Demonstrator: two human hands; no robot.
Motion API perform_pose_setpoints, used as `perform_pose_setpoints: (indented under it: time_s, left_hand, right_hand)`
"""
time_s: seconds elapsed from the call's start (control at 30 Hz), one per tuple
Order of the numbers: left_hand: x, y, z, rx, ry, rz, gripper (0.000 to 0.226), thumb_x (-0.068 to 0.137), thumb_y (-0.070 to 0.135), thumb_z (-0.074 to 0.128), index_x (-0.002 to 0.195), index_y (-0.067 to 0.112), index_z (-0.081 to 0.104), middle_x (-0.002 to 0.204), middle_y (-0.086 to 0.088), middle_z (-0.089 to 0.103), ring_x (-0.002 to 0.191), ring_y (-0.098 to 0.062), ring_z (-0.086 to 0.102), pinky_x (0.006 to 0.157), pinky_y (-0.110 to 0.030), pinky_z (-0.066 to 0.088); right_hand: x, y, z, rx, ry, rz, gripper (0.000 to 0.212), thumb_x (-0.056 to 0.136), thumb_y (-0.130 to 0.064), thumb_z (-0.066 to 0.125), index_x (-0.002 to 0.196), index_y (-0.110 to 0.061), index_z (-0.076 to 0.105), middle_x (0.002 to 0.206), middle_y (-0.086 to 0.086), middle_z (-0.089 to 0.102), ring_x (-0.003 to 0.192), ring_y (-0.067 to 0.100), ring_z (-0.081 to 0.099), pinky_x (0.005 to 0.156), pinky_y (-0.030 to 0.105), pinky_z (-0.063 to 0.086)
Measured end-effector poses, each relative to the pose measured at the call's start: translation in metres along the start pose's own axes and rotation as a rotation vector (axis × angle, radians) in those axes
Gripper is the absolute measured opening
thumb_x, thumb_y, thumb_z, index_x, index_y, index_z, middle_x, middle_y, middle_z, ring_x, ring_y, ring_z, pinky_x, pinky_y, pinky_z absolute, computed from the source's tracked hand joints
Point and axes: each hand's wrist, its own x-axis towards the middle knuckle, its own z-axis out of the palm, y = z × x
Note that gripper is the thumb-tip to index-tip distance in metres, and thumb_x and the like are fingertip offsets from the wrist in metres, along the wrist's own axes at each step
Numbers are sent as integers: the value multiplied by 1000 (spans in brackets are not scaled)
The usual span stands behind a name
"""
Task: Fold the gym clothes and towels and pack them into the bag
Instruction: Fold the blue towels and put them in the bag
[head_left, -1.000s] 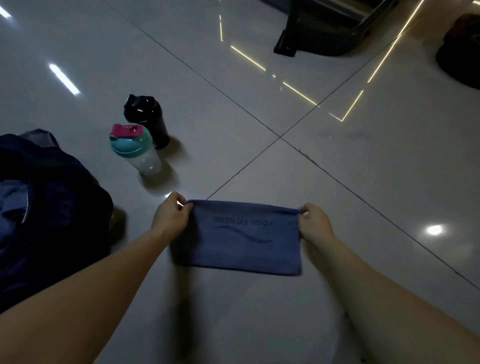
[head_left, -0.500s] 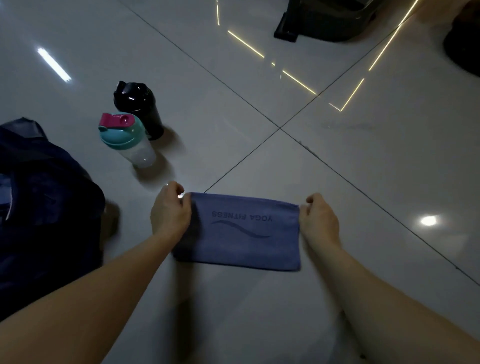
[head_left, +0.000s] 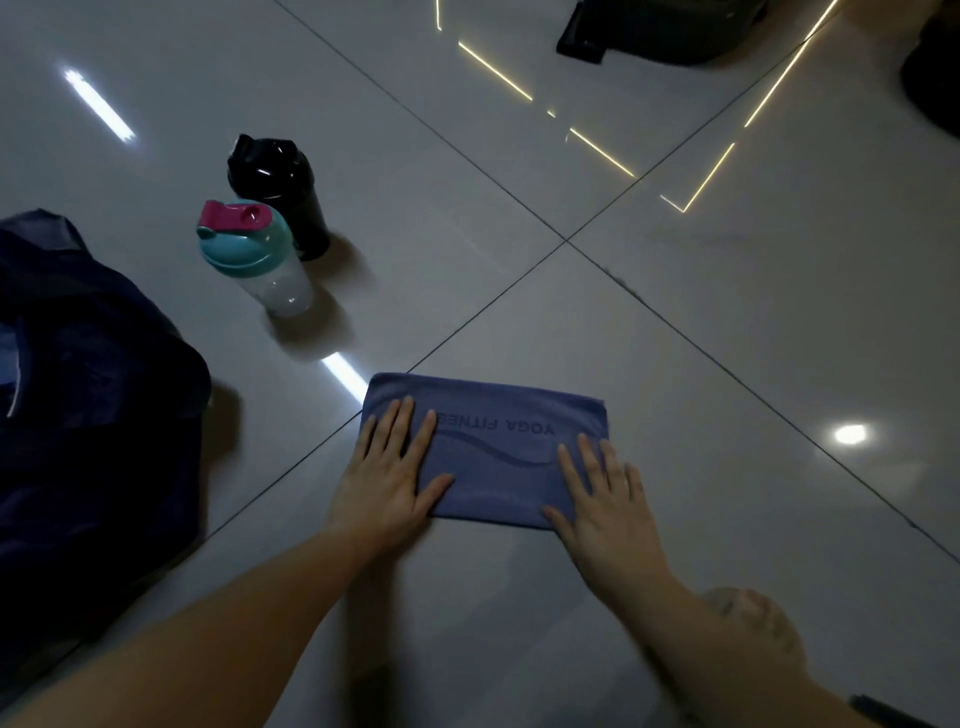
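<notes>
A folded blue towel (head_left: 493, 452) printed "YOGA FITNESS" lies flat on the glossy tiled floor. My left hand (head_left: 389, 473) rests palm down on its left end, fingers spread. On the towel's right end my right hand (head_left: 605, 499) lies flat too, with its fingers apart. Neither hand grips the cloth. A dark navy bag (head_left: 88, 415) sits on the floor at the left, partly cut off by the frame edge.
Two bottles stand beyond the towel to the left: a clear one with a teal and pink lid (head_left: 254, 260) and a black one (head_left: 283, 192). Dark furniture (head_left: 649, 26) is at the top, a dark object (head_left: 935, 73) at the top right.
Both hands have let go of the towel's far corners and now press flat on its ends. The towel lies lower on the floor, nearer to me.
</notes>
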Motion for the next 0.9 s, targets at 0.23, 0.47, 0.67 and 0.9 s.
perform_pose_setpoints:
  time_s: [0.23, 0.47, 0.67, 0.9]
  left_hand:
    - [1, -3, -22, -126, 98, -212, 68, 96, 58, 47, 151, 19, 39, 156, -13, 35, 140, -33, 38, 116, -48, 30]
    - [-34, -5, -36, -494, 16, -809, 54, 71, 73, 65, 91, 24, 50, 87, 2, 58, 76, -21, 61, 65, -36, 52]
    - [-36, 4, -32, -487, -95, -876, 41, 78, 53, 72, 92, 18, 55, 85, 0, 63, 77, -25, 63, 65, -34, 51]
    - [-25, -20, -44, -770, -244, -784, 26, 66, 31, 76, 77, 8, 67, 73, -9, 71, 67, -24, 67, 56, -34, 53]
  right_hand:
    - [53, -11, -57, -2, 187, 36, 59, 96, -55, 50, 136, -13, 56, 151, 13, 46, 133, 33, 45, 112, 48, 30]
    - [153, -105, -119, 247, -103, -153, 54, 91, -29, 64, 141, -14, 49, 140, 10, 48, 123, 32, 50, 101, 44, 44]
    - [194, -157, -120, 250, -425, -122, 52, 72, -23, 76, 116, -17, 50, 111, 9, 57, 96, 33, 58, 75, 39, 50]
    - [193, -165, -132, 344, -559, -143, 31, 63, -14, 73, 93, -14, 67, 87, 10, 70, 81, 29, 68, 65, 33, 55]
